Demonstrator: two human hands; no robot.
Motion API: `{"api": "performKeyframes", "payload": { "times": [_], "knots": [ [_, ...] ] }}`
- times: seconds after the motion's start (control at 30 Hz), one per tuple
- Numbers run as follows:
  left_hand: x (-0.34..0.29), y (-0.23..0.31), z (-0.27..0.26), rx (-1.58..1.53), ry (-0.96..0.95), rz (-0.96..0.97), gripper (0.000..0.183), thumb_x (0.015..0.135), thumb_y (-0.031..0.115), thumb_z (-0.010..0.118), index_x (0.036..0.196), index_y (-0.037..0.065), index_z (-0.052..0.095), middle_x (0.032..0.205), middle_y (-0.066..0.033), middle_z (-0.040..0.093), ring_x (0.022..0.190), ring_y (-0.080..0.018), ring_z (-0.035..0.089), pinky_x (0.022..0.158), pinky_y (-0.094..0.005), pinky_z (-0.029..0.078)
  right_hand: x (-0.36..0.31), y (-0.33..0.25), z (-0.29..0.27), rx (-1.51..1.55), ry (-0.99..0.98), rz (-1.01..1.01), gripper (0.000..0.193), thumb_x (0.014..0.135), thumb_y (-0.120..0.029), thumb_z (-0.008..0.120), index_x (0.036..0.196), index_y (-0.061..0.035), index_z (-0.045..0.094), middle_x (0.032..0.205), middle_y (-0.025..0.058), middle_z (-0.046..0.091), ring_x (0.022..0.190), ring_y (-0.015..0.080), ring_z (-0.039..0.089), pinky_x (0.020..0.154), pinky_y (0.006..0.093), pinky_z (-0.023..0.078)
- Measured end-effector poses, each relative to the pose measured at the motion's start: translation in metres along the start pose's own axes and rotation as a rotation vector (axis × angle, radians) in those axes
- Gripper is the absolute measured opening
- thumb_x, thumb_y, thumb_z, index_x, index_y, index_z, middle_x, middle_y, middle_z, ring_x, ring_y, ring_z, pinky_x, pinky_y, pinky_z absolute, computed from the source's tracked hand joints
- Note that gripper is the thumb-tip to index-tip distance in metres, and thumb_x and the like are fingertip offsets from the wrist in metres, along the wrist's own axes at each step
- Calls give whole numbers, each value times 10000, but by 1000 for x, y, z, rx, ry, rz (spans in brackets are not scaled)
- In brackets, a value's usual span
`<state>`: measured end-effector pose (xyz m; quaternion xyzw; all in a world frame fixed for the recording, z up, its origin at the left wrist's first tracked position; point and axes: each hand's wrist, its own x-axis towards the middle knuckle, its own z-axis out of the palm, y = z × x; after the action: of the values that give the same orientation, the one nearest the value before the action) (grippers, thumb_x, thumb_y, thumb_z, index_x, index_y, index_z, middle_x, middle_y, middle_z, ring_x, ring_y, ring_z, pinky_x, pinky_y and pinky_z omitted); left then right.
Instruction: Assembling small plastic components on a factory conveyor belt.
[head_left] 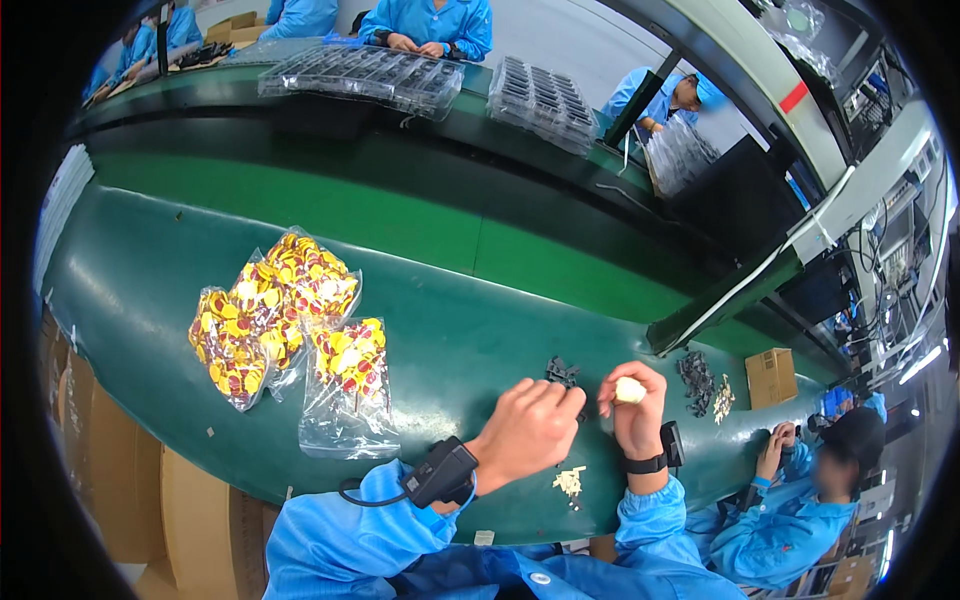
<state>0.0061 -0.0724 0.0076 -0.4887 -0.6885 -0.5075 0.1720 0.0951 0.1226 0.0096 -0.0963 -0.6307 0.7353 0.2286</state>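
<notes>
Our L hand (530, 425): fingers curled, can't tell on what. R hand (640, 415): fingers bent, pale piece (629, 390) there, grip unclear. Pale strips (568, 482) nearer us on table (460, 300), blk bits (562, 371) beyond.

The green surface (470, 310) is gleaming, smooth and faintly glossy. Toward 8 and 9 o'clock, clear bags (345, 437) are showing thin, crinkled, shiny plastic, and the yellow and dark-red discs (350, 362) inside are looking smooth, catching highlights. At 4 o'clock, the cream piece (629, 391) being held is looking smooth and matt, while cream strips (569, 481) at 5 are appearing similarly matt. Black parts (695, 380) toward 4 are looking dull. Brown, matt cardboard is forming a box (770, 379) between 3 and 4. Blue cloth sleeves (345, 525) are creasing softly at 5 and 7. Clear plastic trays (360, 78) are glinting at 11.
</notes>
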Motion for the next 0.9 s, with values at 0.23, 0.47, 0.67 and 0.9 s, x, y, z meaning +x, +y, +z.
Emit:
{"api": "performKeyframes", "payload": {
  "times": [0.23,0.47,0.67,0.9],
  "knots": [
    [-2,-5,9,-98,-42,-85,157,747,-31,599,878,32,539,680,-123,598,618,-328,618,583,-428,486,-21,1,21,-137,-328,262,149,915,-5,619,1047,42,668,912,84,687,753,140,650,690,271,543],
    [-3,-1,5,-98,-160,-13,212,759,-28,602,959,29,563,718,-133,634,636,-335,640,590,-417,500,-32,0,21,-132,-410,255,188,932,25,575,1098,49,660,964,78,690,855,130,658,755,274,548],
    [-4,-2,8,-111,-185,36,243,739,-25,641,964,30,567,681,-102,608,603,-298,630,574,-391,488,-32,0,21,-254,-420,118,192,949,-30,571,1105,49,651,963,71,689,870,122,645,773,275,538],
    [0,1,8,-128,-190,28,244,737,-23,675,951,44,578,627,-50,574,538,-214,596,531,-339,460,-30,2,16,-342,-458,75,260,905,-18,580,1142,60,650,989,87,691,900,122,631,791,278,527]
  ]
}}
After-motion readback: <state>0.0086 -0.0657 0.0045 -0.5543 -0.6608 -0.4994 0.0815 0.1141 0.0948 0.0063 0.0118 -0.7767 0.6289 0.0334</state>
